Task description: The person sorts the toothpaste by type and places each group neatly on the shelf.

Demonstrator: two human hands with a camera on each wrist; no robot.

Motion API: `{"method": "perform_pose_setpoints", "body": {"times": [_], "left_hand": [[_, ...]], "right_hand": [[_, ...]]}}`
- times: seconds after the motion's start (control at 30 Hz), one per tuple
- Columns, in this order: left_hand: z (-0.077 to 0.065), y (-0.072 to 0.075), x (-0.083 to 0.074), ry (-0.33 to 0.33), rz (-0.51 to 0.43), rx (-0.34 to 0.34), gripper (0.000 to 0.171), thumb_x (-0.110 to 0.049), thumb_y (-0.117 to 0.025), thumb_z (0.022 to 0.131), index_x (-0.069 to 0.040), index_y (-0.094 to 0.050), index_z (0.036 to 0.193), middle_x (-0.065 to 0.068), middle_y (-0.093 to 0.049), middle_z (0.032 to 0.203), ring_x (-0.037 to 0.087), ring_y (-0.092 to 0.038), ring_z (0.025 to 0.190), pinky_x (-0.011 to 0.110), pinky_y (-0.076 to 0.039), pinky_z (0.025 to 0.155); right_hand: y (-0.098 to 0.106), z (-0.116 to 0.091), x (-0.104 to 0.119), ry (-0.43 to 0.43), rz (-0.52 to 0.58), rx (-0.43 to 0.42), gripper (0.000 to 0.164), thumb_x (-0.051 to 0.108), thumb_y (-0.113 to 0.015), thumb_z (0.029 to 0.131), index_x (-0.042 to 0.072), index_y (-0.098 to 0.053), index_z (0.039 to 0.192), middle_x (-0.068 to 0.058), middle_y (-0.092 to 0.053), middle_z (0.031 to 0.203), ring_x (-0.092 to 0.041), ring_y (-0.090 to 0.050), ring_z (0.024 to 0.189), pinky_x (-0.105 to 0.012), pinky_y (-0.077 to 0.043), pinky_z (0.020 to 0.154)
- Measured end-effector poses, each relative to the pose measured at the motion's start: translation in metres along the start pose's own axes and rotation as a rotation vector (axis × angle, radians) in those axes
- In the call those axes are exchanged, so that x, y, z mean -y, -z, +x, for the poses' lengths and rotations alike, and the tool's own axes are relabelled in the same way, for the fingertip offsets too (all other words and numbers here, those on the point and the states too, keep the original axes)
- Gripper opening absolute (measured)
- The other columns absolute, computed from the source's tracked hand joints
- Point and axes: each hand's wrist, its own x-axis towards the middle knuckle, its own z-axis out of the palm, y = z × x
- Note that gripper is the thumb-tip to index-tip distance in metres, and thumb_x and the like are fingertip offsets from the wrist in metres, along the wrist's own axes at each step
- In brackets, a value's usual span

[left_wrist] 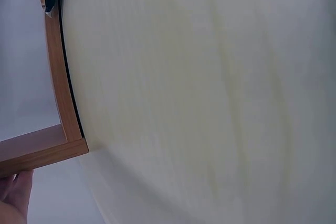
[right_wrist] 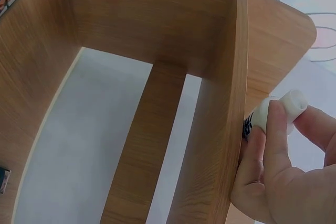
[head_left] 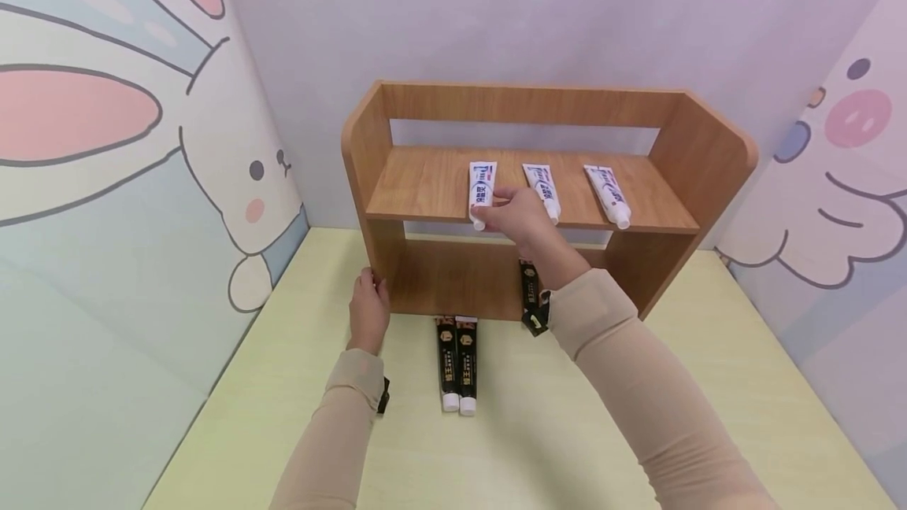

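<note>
My right hand (head_left: 520, 217) pinches the cap end of a white toothpaste tube (head_left: 483, 179) at the front edge of the upper shelf. In the right wrist view, fingertips sit around its white cap (right_wrist: 293, 104). Two more white toothpaste tubes, a middle one (head_left: 540, 183) and a right one (head_left: 607, 194), lie on the same board with caps toward the front. My left hand (head_left: 368, 312) rests against the outer face of the left side panel of the wooden shelf (head_left: 439, 183); in the left wrist view its fingers (left_wrist: 20, 188) touch that panel from outside.
Two black toothpaste tubes (head_left: 457, 364) lie side by side on the pale yellow table (head_left: 567, 423), before the shelf. Another black tube (head_left: 529, 283) lies on the lower board at the right, partly behind my right wrist. Walls with cartoon animals (head_left: 234, 171) enclose the table.
</note>
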Motion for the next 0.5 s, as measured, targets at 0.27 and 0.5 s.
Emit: {"method": "perform_pose_setpoints", "body": {"times": [0.27, 0.5], "left_hand": [[-0.0017, 0.0017, -0.0025, 0.022, -0.001, 0.011, 0.027, -0.013, -0.052, 0.102, 0.000, -0.044, 0.125, 0.021, -0.053, 0.115, 0.038, -0.060, 0.101, 0.051, -0.053, 0.084], [-0.0012, 0.0015, -0.0011, -0.004, 0.005, 0.007, 0.026, -0.013, -0.051, 0.103, 0.001, -0.044, 0.123, 0.021, -0.052, 0.114, 0.038, -0.060, 0.099, 0.051, -0.053, 0.083]], "right_hand": [[-0.0059, -0.0003, 0.0030, 0.005, -0.103, -0.045, 0.058, 0.025, -0.073, 0.089, 0.005, -0.051, 0.138, -0.010, -0.060, 0.117, -0.024, -0.063, 0.097, -0.038, -0.048, 0.090], [-0.0091, 0.0033, 0.0049, 0.023, -0.182, -0.085, 0.050, 0.027, -0.070, 0.092, 0.004, -0.055, 0.134, -0.010, -0.063, 0.109, -0.023, -0.062, 0.093, -0.035, -0.050, 0.082]]}}
